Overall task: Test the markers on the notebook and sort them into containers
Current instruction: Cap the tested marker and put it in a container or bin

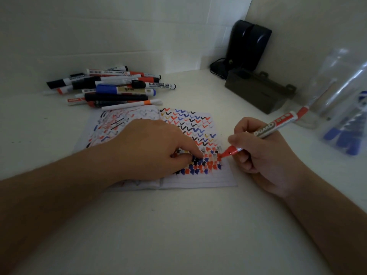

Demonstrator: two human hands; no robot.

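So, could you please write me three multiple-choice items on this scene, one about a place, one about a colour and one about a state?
1. Where does the pile of markers lie?
A. beyond the notebook, to the left
B. inside the clear bag
C. under the right hand

2. What colour is the tip of the marker held in the right hand?
A. blue
B. red
C. black

3. What is the left hand doing?
A. lifting the notebook
B. hanging clear of the table
C. resting on the notebook

Answers: 1 A, the pile lies past the notebook's far left corner. 2 B, the tip touching the page is red. 3 C, the hand lies on the open pages with a finger pressing near the marks.
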